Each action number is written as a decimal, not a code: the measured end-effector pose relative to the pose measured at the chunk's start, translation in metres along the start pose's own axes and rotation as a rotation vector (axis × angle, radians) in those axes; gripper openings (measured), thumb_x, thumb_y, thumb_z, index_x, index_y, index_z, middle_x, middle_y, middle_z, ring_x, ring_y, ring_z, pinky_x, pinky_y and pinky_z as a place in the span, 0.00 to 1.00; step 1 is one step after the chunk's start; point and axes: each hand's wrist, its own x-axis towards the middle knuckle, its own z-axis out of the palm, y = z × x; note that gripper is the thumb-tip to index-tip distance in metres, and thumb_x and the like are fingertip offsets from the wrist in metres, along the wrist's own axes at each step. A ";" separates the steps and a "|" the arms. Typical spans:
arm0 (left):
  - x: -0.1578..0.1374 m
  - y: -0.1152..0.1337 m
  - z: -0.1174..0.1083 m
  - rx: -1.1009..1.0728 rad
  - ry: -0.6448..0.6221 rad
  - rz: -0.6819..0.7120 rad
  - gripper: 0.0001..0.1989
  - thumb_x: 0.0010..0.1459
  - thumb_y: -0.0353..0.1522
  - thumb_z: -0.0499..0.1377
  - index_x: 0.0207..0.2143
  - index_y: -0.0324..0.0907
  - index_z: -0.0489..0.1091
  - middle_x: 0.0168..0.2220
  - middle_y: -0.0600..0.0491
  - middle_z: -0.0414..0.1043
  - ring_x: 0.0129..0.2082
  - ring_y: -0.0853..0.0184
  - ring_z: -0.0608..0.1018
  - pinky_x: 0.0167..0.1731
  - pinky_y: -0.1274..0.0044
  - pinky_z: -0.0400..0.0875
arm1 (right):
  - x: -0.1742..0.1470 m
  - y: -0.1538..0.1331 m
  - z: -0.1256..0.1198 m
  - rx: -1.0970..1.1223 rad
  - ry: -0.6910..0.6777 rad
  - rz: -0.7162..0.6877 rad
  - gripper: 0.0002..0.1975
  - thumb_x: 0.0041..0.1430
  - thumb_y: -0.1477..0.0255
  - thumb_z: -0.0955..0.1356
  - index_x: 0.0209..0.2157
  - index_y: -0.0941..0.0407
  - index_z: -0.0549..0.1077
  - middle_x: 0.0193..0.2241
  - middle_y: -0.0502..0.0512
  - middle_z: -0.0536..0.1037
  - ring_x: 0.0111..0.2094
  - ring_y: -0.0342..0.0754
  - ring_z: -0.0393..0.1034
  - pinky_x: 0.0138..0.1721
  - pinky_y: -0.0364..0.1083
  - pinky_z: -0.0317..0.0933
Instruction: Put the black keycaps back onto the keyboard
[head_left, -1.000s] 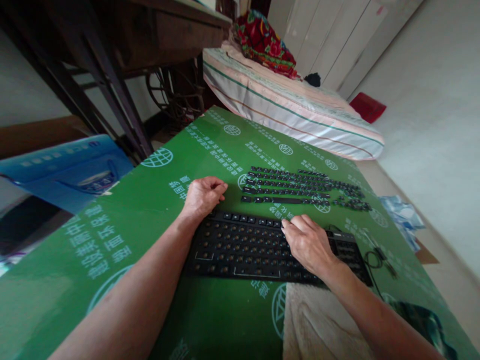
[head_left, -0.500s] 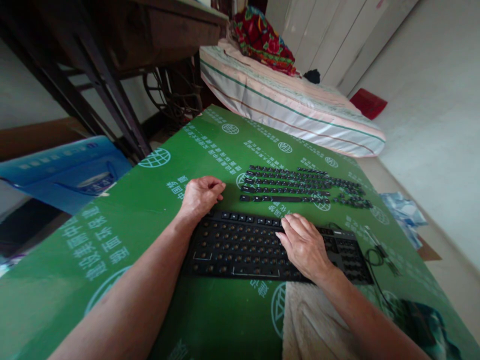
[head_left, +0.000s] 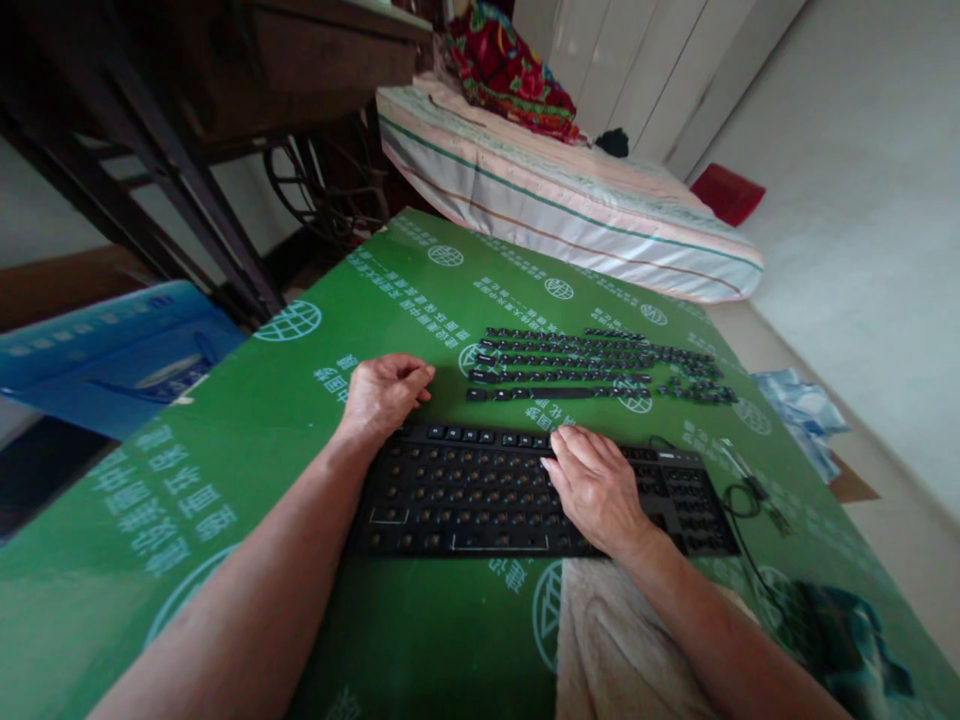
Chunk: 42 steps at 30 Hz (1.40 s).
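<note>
A black keyboard [head_left: 480,490] lies on the green table, its main block stripped of caps, with small key stems showing. Some caps sit along its top row. My right hand [head_left: 596,485] rests over that row right of centre, fingers together and bent down; whatever is under the fingertips is hidden. Just past the keyboard's top left corner, my left hand [head_left: 386,395] is closed, thumb against the curled fingers. I cannot see what it holds, if anything. Loose black keycaps [head_left: 562,360] lie in rows beyond the keyboard, with a long space bar [head_left: 561,394] in the nearest row.
The green table [head_left: 420,290] bears white print. At right are a cable [head_left: 742,498], a slim clear tool [head_left: 742,470] and dark green cloth [head_left: 851,640]. Beige cloth [head_left: 615,640] hangs at the near edge. Behind stands a bed [head_left: 562,220]; left, a blue bag [head_left: 112,350].
The whole view has shifted slightly, so everything appears a little farther left. Both hands keep nearly the same pose and place at the keyboard.
</note>
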 end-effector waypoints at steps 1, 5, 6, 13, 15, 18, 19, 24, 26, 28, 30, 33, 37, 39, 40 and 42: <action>0.000 0.000 0.000 0.003 0.003 -0.003 0.14 0.42 0.42 0.59 0.25 0.40 0.72 0.15 0.55 0.70 0.16 0.71 0.69 0.18 0.80 0.64 | 0.000 0.000 0.000 -0.003 0.002 -0.002 0.14 0.64 0.70 0.62 0.45 0.61 0.74 0.44 0.61 0.77 0.47 0.53 0.68 0.49 0.51 0.60; 0.001 -0.001 0.000 -0.002 0.010 0.007 0.14 0.42 0.42 0.60 0.26 0.40 0.73 0.16 0.55 0.70 0.16 0.71 0.70 0.19 0.80 0.64 | 0.000 -0.001 0.002 0.014 0.001 0.008 0.14 0.64 0.70 0.62 0.45 0.61 0.73 0.44 0.62 0.77 0.47 0.53 0.68 0.49 0.52 0.59; 0.001 -0.001 -0.001 -0.007 0.012 0.005 0.14 0.42 0.42 0.60 0.26 0.40 0.73 0.16 0.55 0.70 0.16 0.71 0.70 0.19 0.80 0.65 | 0.000 -0.001 0.002 0.026 0.000 0.017 0.14 0.64 0.70 0.62 0.46 0.61 0.73 0.45 0.62 0.76 0.47 0.53 0.68 0.49 0.52 0.59; 0.002 0.001 -0.002 -0.024 0.027 -0.009 0.13 0.41 0.41 0.60 0.26 0.40 0.72 0.16 0.56 0.70 0.16 0.71 0.70 0.19 0.80 0.66 | -0.002 0.002 0.007 0.180 0.108 0.166 0.15 0.64 0.70 0.61 0.47 0.59 0.73 0.44 0.63 0.76 0.46 0.52 0.69 0.48 0.51 0.63; 0.002 0.002 -0.003 -0.021 0.028 -0.004 0.13 0.40 0.41 0.60 0.25 0.40 0.72 0.16 0.56 0.71 0.17 0.71 0.71 0.19 0.80 0.67 | -0.002 0.003 0.006 0.223 0.147 0.186 0.14 0.64 0.70 0.61 0.45 0.59 0.74 0.43 0.62 0.76 0.46 0.51 0.70 0.48 0.50 0.64; 0.003 0.002 -0.004 -0.011 0.032 0.003 0.13 0.40 0.40 0.60 0.25 0.40 0.71 0.16 0.56 0.71 0.17 0.71 0.71 0.19 0.80 0.67 | -0.003 0.005 0.006 0.262 0.147 0.171 0.13 0.63 0.72 0.61 0.43 0.58 0.75 0.42 0.60 0.76 0.45 0.50 0.70 0.49 0.49 0.64; 0.003 0.002 -0.004 -0.005 0.032 0.004 0.13 0.40 0.41 0.60 0.25 0.40 0.71 0.16 0.56 0.71 0.17 0.71 0.71 0.19 0.80 0.67 | -0.003 0.006 0.006 0.272 0.148 0.166 0.12 0.63 0.72 0.61 0.42 0.57 0.75 0.42 0.60 0.76 0.45 0.50 0.70 0.49 0.49 0.64; 0.003 0.004 -0.005 0.048 0.032 0.017 0.14 0.40 0.42 0.60 0.25 0.40 0.71 0.16 0.54 0.71 0.18 0.69 0.72 0.19 0.79 0.67 | -0.006 0.012 0.011 0.316 0.168 0.175 0.11 0.61 0.73 0.62 0.40 0.57 0.76 0.42 0.60 0.77 0.44 0.49 0.70 0.48 0.48 0.65; 0.002 0.006 -0.005 0.078 0.028 0.023 0.14 0.40 0.42 0.60 0.24 0.41 0.71 0.16 0.54 0.72 0.18 0.69 0.73 0.19 0.79 0.67 | -0.008 0.016 0.012 0.303 0.156 0.191 0.11 0.61 0.73 0.63 0.40 0.57 0.76 0.42 0.60 0.76 0.44 0.50 0.70 0.47 0.48 0.65; 0.002 0.010 -0.005 0.113 0.015 0.028 0.13 0.39 0.42 0.60 0.23 0.41 0.71 0.16 0.54 0.72 0.18 0.68 0.73 0.19 0.79 0.67 | -0.010 0.021 0.011 0.282 0.135 0.207 0.10 0.60 0.72 0.64 0.40 0.56 0.76 0.42 0.60 0.76 0.43 0.50 0.71 0.46 0.48 0.65; 0.002 0.013 -0.006 0.153 -0.007 0.037 0.14 0.38 0.42 0.60 0.23 0.41 0.71 0.16 0.54 0.72 0.18 0.68 0.73 0.19 0.79 0.68 | -0.012 0.027 0.010 0.264 0.117 0.227 0.10 0.60 0.72 0.64 0.38 0.55 0.76 0.41 0.59 0.76 0.42 0.49 0.71 0.46 0.48 0.65; 0.001 0.020 -0.010 0.230 -0.045 0.073 0.14 0.39 0.43 0.59 0.23 0.41 0.71 0.18 0.52 0.73 0.21 0.66 0.76 0.21 0.77 0.70 | -0.014 0.037 0.008 0.242 0.087 0.275 0.09 0.61 0.72 0.63 0.36 0.55 0.76 0.38 0.58 0.77 0.40 0.48 0.71 0.46 0.47 0.64; -0.016 0.035 -0.010 0.404 -0.014 0.209 0.10 0.42 0.41 0.59 0.21 0.44 0.70 0.25 0.48 0.76 0.31 0.58 0.78 0.29 0.72 0.73 | -0.015 0.049 0.008 0.222 0.036 0.352 0.09 0.61 0.72 0.64 0.34 0.56 0.76 0.35 0.57 0.76 0.38 0.47 0.71 0.44 0.45 0.62; -0.035 0.044 -0.002 0.475 -0.011 0.317 0.08 0.45 0.39 0.58 0.25 0.45 0.72 0.36 0.46 0.77 0.43 0.54 0.76 0.41 0.68 0.71 | -0.015 0.052 0.008 0.218 0.008 0.376 0.09 0.61 0.72 0.64 0.33 0.56 0.76 0.34 0.56 0.76 0.37 0.46 0.70 0.43 0.44 0.62; -0.046 0.048 0.005 0.499 -0.040 0.368 0.09 0.47 0.39 0.58 0.28 0.46 0.73 0.40 0.47 0.77 0.47 0.54 0.74 0.47 0.67 0.68 | -0.014 0.053 0.007 0.219 -0.006 0.380 0.09 0.61 0.72 0.64 0.33 0.56 0.76 0.34 0.55 0.76 0.36 0.46 0.70 0.42 0.44 0.61; -0.068 0.054 0.021 0.543 -0.155 0.479 0.10 0.49 0.38 0.59 0.35 0.48 0.75 0.45 0.49 0.76 0.49 0.57 0.73 0.53 0.66 0.64 | -0.014 0.052 0.006 0.223 -0.032 0.379 0.10 0.61 0.72 0.63 0.33 0.56 0.76 0.33 0.55 0.76 0.35 0.45 0.70 0.41 0.43 0.61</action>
